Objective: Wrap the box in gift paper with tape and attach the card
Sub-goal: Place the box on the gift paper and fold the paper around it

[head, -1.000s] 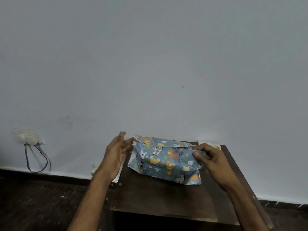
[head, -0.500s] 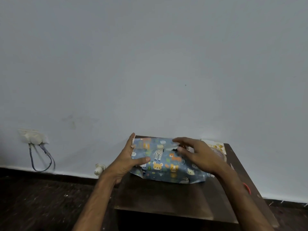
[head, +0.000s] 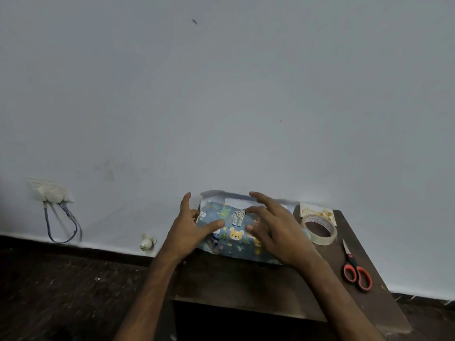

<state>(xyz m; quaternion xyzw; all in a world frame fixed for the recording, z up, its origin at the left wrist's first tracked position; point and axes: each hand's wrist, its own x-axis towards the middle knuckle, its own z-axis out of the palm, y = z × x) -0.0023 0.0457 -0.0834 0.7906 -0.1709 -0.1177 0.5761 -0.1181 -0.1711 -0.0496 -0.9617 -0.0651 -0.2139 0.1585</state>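
The half-wrapped box (head: 236,236) lies crosswise under the left hand (head: 187,232), thumb pressing on it, and the right hand (head: 280,232), both grips open, holding nothing; the tape roll (head: 316,219) sits nearest the right.

Both hands out in front, close together

The left hand (head: 190,227) holds its fingers straight and pointing up, thumb stretched out to the right. The right hand (head: 278,230) is spread wide, with fingers loosely bent and index highest, its fingertips near the left thumb. Bare forearms (head: 152,286) reach in from below.
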